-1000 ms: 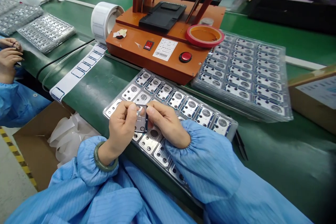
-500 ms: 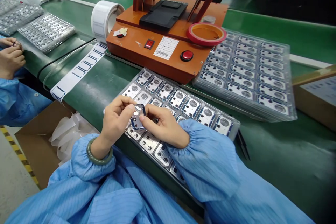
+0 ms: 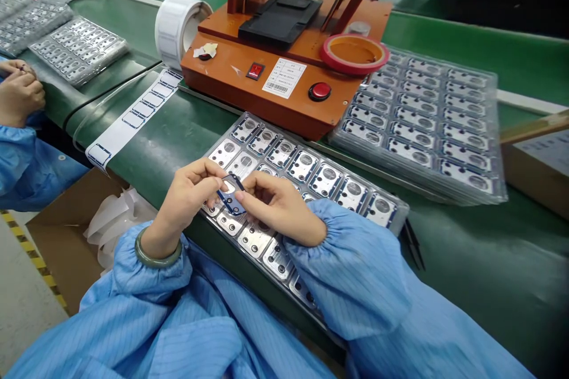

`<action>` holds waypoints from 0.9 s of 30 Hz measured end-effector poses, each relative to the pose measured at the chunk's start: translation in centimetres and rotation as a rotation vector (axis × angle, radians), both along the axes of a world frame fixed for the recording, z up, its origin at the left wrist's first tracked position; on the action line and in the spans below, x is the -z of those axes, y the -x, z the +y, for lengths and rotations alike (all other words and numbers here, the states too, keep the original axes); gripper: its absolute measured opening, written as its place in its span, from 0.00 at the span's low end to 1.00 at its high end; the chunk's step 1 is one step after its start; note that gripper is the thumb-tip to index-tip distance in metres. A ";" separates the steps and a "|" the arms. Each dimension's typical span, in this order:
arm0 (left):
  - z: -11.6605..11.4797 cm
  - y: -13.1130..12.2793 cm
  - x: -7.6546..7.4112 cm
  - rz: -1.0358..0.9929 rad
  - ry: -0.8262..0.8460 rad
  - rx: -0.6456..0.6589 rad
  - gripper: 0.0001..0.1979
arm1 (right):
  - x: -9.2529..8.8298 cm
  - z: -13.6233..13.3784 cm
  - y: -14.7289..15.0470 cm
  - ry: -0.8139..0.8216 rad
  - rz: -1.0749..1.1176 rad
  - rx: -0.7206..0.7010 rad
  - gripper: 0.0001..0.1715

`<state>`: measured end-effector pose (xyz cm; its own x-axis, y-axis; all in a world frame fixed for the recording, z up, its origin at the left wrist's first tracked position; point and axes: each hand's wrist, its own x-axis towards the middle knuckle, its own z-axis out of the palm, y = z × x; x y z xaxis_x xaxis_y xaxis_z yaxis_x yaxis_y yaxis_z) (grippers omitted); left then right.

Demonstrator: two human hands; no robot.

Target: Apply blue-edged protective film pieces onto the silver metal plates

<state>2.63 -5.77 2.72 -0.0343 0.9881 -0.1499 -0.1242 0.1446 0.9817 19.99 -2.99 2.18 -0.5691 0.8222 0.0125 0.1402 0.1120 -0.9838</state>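
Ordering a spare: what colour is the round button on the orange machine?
The push button is red, best in the head view.

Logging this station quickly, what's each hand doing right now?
Left hand: closed, pinching the blue-edged frame.
Right hand: closed, holding the same frame from the other side.

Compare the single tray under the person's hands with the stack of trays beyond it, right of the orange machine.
The near tray looks like one layer; the far stack is several trays piled up. The near tray lies under the left hand and right hand, which hold a blue-edged frame over it; no hand touches the far stack. Both are clear trays holding rows of metal parts with round centres.
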 end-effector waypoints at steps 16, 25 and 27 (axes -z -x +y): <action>-0.1 -0.3 2.0 0.027 -0.206 -0.285 0.08 | 0.0 0.5 0.1 0.265 0.051 0.032 0.16; -0.6 -0.3 2.5 0.213 -0.236 -0.373 0.12 | 0.1 0.2 0.3 0.241 0.073 0.036 0.05; -0.8 -0.2 2.5 0.299 -0.263 -0.421 0.13 | 0.1 0.1 0.5 0.259 0.131 0.005 0.04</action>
